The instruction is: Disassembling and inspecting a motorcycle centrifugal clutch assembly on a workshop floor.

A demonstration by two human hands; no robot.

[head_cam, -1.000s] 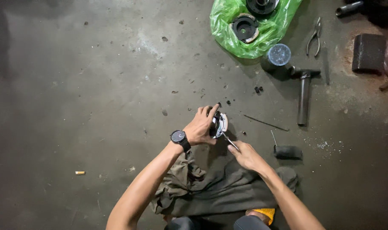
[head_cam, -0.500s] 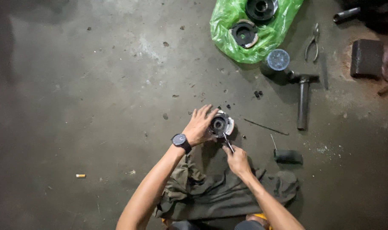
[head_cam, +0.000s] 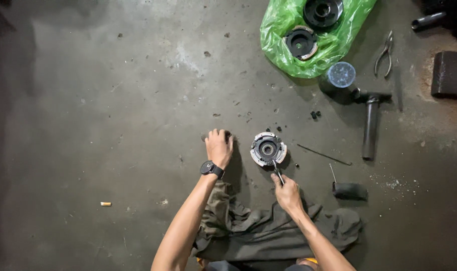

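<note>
The round metal clutch part (head_cam: 268,148) lies on the floor (head_cam: 113,100), looking heavy, hard and best held by its rim, while the right hand (head_cam: 287,194) grips a thin tool (head_cam: 277,172) and the left hand (head_cam: 219,147) presses down, closed.

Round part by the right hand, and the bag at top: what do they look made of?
Round part: apparently metal, with a dull grey, greasy rim and dark centre. Bag: thin green plastic, glossy and crinkled. Right hand holds a slim tool, seemingly steel, against the part.
</note>
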